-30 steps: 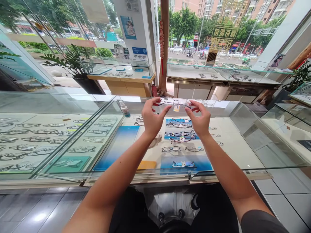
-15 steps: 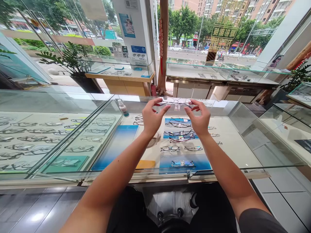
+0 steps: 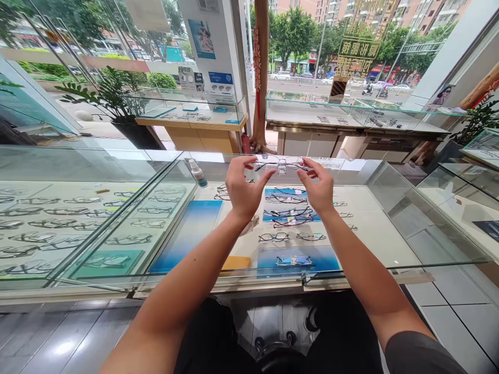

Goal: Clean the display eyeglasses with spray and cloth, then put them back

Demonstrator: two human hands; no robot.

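head view: slender pair of glasses [image 3: 281, 164] held up level, side to side, between left hand [image 3: 244, 189] and right hand [image 3: 317, 189], seen against the bright far strip of the glass counter [image 3: 384, 223]. pinched at both ends, left end in left hand, right end in right hand, thumbs lower, fingers higher, palms well apart. grip light and narrow on each side, with only fingertips near the frame; exact contact points too small to tell.

frame very thin and dark, almost a drawn wire line. lenses clear, pale enough to let the brightness behind show through; lens outline hard to read, washed out by glare. at the middle, near the bridge, a small pale tag [image 3: 281, 169], perhaps clear plastic, too small to tell.

lower in view, between the forearms, several overlapping spectacles [image 3: 290, 213] with dark and reddish rims, laid over a blue card [image 3: 270, 194]. below those, two more pairs [image 3: 274, 237] side by side on the cream surface. nearest the front edge, blue-tinted eyeglasses [image 3: 294, 260] on a second blue card [image 3: 325, 262]. to the left of left hand, a white spray bottle [image 3: 198, 173] with a bluish base. partly behind the left forearm, a flat yellow-orange piece [image 3: 236, 263].
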